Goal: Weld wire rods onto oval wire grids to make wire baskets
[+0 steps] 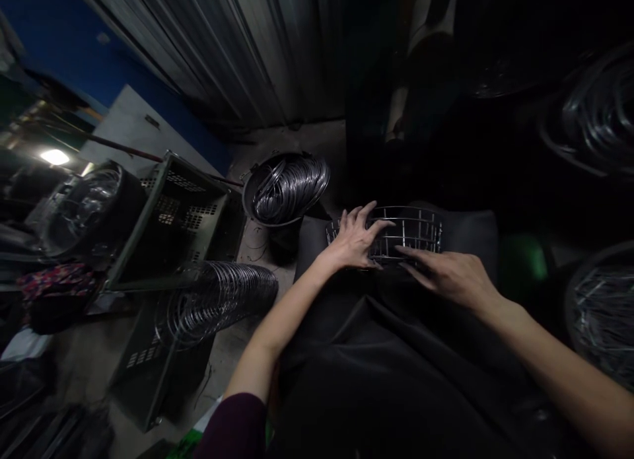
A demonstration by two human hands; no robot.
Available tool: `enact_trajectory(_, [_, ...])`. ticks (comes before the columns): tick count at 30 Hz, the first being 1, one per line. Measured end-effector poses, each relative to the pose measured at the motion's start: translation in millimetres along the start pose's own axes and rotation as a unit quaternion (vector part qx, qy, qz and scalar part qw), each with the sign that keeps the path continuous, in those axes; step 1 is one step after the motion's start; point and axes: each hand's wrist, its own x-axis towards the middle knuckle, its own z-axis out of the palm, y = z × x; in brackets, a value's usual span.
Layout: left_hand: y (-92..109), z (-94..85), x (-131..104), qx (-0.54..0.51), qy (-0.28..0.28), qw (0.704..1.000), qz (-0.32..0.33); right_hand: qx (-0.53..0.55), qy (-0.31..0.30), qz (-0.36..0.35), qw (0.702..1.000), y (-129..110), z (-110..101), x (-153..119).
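A round wire frame (403,229) of thin metal rods rests on the dark cloth (366,353) over the person's lap. My left hand (355,237) lies over the left part of the frame, its fingers spread apart across the wires. At the frame's near right edge is my right hand (446,271), with its fingers stretched toward the wires and slightly apart. Neither hand is closed round the frame. The dark background hides part of the frame's lower rim.
A tub (246,193) of wire rings stands ahead to the left. Left of the lap lies a long stack of wire rings (228,294), beside a green crate (163,228). A container (572,307) of metal pieces is at the right.
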Motion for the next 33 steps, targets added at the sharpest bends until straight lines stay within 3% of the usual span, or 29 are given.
enact_trajectory(4, [-6.5, -0.5, 2.9, -0.019, 0.042, 0.999, 0.018, 0.062, 0.045, -0.024, 0.997, 0.6, -2.3, 5.6])
enact_trajectory(8, [-13.4, -19.2, 3.0, -0.044, 0.100, 0.993, 0.049, 0.117, 0.056, -0.029, 0.991, 3.5, -17.8, 31.0])
enact_trajectory(12, [-15.1, -44.9, 8.8, -0.032, 0.148, 0.987, 0.060, 0.085, 0.096, -0.094, 0.987, 10.3, -39.6, 63.3])
enact_trajectory(15, [-17.9, -54.6, 19.3, -0.034, 0.167, 0.983, 0.072, 0.051, 0.118, -0.126, 0.984, 17.9, -46.2, 78.4])
enact_trajectory(24, [-41.3, -56.3, 57.2, -0.068, 0.185, 0.974, 0.107, 0.052, 0.123, -0.134, 0.982, 48.0, -28.8, 93.9])
enact_trajectory(29, [-42.7, -53.9, 71.3, -0.079, 0.201, 0.971, 0.101, 0.025, 0.091, -0.089, 0.991, 63.6, -23.3, 96.1])
enact_trajectory(33, [-44.4, -59.0, 78.3, -0.071, 0.202, 0.971, 0.105, 0.038, 0.115, -0.125, 0.985, 70.4, -25.3, 104.4])
